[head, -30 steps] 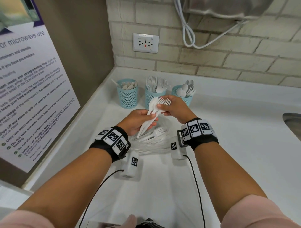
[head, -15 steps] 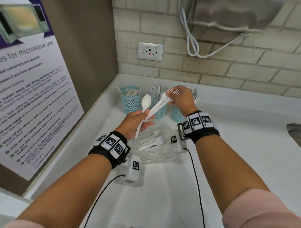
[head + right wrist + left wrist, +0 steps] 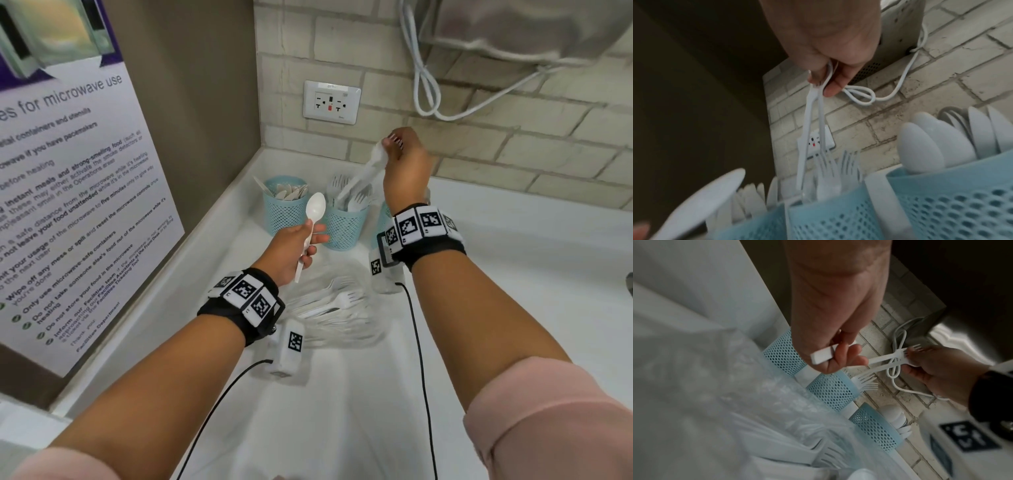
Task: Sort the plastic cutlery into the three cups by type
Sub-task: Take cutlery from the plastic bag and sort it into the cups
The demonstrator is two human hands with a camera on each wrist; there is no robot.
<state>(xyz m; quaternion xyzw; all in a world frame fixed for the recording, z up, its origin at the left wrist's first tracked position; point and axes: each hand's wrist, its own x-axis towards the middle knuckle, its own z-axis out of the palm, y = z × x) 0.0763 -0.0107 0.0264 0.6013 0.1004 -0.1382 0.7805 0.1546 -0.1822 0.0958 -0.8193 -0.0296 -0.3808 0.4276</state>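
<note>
My left hand (image 3: 310,240) grips a white plastic spoon (image 3: 315,207) by its handle, bowl up, in front of the cups. My right hand (image 3: 390,147) pinches two white forks (image 3: 363,174) at their tine ends, above the middle cup (image 3: 344,226). Their handles slant down among the forks standing in it. The right wrist view shows the forks (image 3: 813,129) hanging from my fingers (image 3: 830,92) over that cup (image 3: 838,219). The left cup (image 3: 284,212) holds knives. The right cup (image 3: 951,203) holds spoons and is mostly hidden behind my right wrist in the head view.
A clear plastic bag with several loose forks (image 3: 332,305) lies on the white counter (image 3: 513,291) between my wrists. A brick wall with a socket (image 3: 331,102) and a looped white cable (image 3: 424,89) stands behind the cups. A poster wall (image 3: 68,171) closes the left side.
My right hand has lifted the forks up and back, swinging their handles down into the middle cup. The left hand has stayed in front of the cups, holding the spoon alone.
</note>
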